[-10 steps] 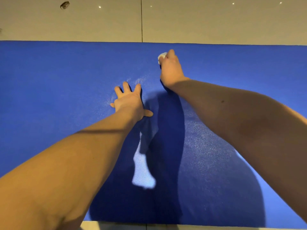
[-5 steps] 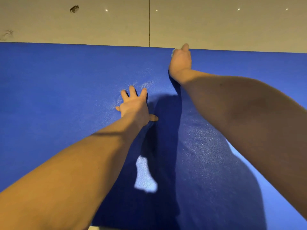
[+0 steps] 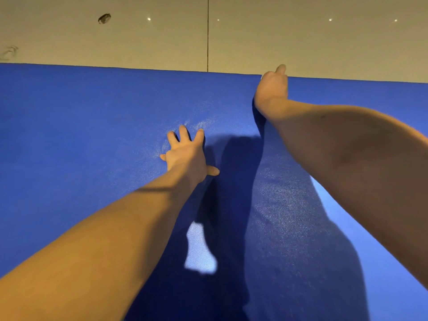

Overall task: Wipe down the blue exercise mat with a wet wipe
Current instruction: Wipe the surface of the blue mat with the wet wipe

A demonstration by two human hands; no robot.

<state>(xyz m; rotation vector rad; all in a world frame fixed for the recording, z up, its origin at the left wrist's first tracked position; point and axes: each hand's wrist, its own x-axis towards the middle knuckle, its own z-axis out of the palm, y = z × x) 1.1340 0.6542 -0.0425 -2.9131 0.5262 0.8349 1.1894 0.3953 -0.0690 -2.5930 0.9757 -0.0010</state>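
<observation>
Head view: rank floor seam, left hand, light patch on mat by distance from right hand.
1. floor seam, past the mat far edge, left of the right hand
2. left hand, flat, mid-mat
3. light patch, mat's near side

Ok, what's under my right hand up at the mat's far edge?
The right hand lies on the blue exercise mat at its far edge, beside the floor. Any wet wipe beneath it is hidden.

Open stretches of the blue exercise mat (image 3: 69, 135) lie left of the left hand (image 3: 187, 156), pressed flat mid-mat, and right of the right hand (image 3: 271, 89) at the far edge. A narrow strip runs between the forearms. Beyond the edge lies tiled floor (image 3: 324, 47).
</observation>
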